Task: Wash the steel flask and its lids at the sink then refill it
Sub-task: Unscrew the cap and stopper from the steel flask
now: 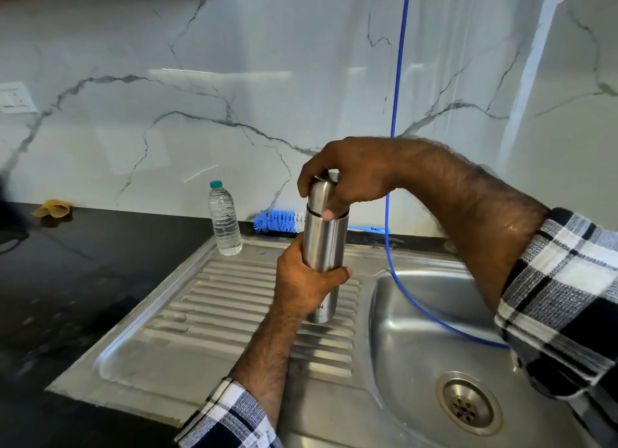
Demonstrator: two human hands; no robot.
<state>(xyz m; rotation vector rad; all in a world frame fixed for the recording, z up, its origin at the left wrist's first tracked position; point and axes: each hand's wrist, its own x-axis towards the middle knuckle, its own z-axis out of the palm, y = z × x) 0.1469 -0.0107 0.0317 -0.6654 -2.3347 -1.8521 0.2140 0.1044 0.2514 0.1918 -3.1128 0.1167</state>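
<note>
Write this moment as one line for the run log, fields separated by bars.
left hand: grips steel flask body | right hand: grips outer lid on top | flask: upright over drainboard | stage: lid on

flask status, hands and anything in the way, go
Left hand grips steel flask body, upright over drainboard. Right hand grips its lid, lid on. Blue hose hangs just behind, into the sink; nothing blocking.

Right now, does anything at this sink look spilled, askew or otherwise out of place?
Nothing is spilled or damaged. One oddity: a thin blue hose hangs down the marble wall and trails into the steel sink basin. The steel flask stands upright on the ribbed drainboard.
</note>
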